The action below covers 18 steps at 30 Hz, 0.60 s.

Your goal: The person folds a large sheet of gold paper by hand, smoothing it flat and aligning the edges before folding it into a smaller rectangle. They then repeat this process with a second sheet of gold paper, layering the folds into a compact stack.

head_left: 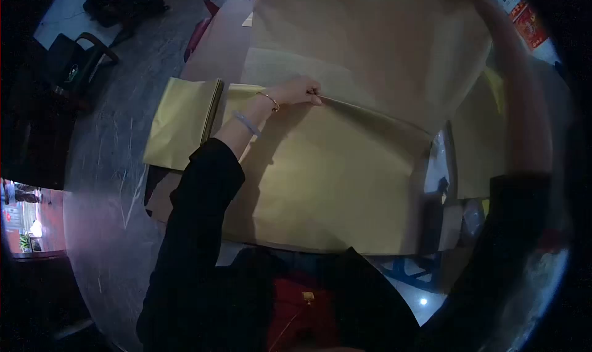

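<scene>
Pinches the crease of the gold paper sheet (333, 179) with the left hand (297, 93), fingertips closed tight on the fold. Lifts the sheet's far half beyond that hand with the raised right arm (515, 105); cannot tell the right hand's grip, cut off above. Just left of the pinching hand, a folded gold stack (182, 124) on the bench (105, 198).

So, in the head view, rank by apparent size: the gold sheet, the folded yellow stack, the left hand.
1. gold sheet, clearly largest.
2. folded yellow stack beside it.
3. left hand, pinching the sheet's crease, smallest.

Right hand beyond the top edge
</scene>
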### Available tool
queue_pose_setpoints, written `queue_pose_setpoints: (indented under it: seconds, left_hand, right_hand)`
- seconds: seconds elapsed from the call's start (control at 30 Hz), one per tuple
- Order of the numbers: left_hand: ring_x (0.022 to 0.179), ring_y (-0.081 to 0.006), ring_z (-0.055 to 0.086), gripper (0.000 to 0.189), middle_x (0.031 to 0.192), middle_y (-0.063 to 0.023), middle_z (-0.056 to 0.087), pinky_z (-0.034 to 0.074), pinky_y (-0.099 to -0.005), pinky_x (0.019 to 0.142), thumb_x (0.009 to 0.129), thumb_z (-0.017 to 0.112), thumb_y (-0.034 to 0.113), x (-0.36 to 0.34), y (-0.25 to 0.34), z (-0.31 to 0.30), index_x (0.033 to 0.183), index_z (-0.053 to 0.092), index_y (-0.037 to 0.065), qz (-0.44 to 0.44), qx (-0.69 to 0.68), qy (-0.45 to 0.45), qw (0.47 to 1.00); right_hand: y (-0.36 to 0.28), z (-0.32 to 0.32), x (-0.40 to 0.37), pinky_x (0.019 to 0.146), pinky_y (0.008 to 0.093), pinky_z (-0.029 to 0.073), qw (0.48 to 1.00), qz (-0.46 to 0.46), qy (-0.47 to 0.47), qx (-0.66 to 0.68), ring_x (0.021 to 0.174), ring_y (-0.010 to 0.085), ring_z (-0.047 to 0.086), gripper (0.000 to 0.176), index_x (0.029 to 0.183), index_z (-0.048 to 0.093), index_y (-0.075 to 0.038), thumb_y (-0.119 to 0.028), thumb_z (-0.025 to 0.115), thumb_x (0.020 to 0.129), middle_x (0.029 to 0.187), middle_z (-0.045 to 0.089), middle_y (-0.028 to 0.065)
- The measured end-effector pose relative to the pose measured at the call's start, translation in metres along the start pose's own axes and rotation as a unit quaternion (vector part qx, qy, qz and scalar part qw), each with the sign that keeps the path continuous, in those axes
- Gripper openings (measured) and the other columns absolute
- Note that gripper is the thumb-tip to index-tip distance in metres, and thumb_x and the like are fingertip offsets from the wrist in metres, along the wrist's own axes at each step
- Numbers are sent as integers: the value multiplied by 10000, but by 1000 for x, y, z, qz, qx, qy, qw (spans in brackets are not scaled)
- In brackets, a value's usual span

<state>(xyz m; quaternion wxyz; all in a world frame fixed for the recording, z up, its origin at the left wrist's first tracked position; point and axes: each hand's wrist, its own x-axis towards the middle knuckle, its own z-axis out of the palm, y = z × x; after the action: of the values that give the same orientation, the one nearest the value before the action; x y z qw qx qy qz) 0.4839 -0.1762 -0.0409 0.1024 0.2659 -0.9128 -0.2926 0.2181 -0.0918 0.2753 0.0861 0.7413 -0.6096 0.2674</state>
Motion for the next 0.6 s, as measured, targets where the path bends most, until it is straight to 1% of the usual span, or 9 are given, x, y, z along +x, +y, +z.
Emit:
queue_pose_setpoints:
  seconds: [0.03,0.1,0.13,0.23,0.3,0.37,0.5,0.57,0.6]
  left_hand:
    - [740,-190,576,258,799,-97,633,452,-323,692,826,680,269,-2,2,-2,901,619,29,4,2,1,1000]
    - [722,-205,577,236,800,-113,636,457,-326,695,817,688,249,-7,3,1,889,628,33,-60,-85,-2,995]
    - [731,-219,588,230,800,-127,638,459,-331,684,818,687,245,-4,-4,5,887,633,32,-21,-35,35,999]
    - [745,-230,601,233,809,-134,644,465,-346,678,817,687,240,2,-16,13,900,634,29,-10,6,39,999]
    - [749,-241,606,239,818,-140,646,470,-358,673,805,692,241,-3,-8,11,897,634,28,1,-13,45,999]
    - [816,-286,631,226,852,-109,663,487,-391,720,769,704,264,6,-16,19,915,659,96,-43,16,39,998]
    - [848,-291,633,273,865,-116,666,492,-407,740,737,724,282,10,-15,18,923,662,92,-18,90,43,995]
    - [871,-302,632,314,900,-136,663,489,-432,756,699,739,284,12,-9,17,922,670,74,-41,143,46,988]
    - [871,-302,632,314,900,-136,663,489,-432,756,699,739,284,16,-15,19,922,670,74,-33,145,47,988]
  right_hand:
    - [-1,-9,-6,763,291,457,1000,2,7,-6,871,146,562,187,1060,592,-72,-160,539,903,884,604,45]
    - [-1,-27,-15,767,293,457,1000,-1,22,-17,878,148,563,185,1060,590,-72,-155,538,904,890,605,47]
    - [0,-36,-20,770,294,458,999,-2,30,-23,881,149,564,184,1061,589,-72,-152,537,904,893,606,48]
    - [4,-71,-40,777,296,459,997,-4,59,-42,891,152,565,181,1062,586,-71,-144,535,905,902,608,51]
    - [7,-98,-56,781,298,459,995,-2,80,-61,897,155,566,179,1063,584,-71,-139,533,905,907,610,54]
    - [9,-121,-73,786,300,460,992,1,100,-78,904,157,567,177,1063,582,-70,-133,532,906,913,611,56]
    - [14,-161,-113,795,303,461,983,7,142,-113,917,161,569,174,1065,578,-70,-123,529,907,925,614,60]
    - [16,-183,-136,800,305,461,977,14,164,-134,923,163,569,172,1066,575,-69,-117,527,907,931,615,62]
    - [17,-193,-146,802,305,461,973,19,177,-145,926,164,570,172,1066,574,-69,-115,527,907,934,616,63]
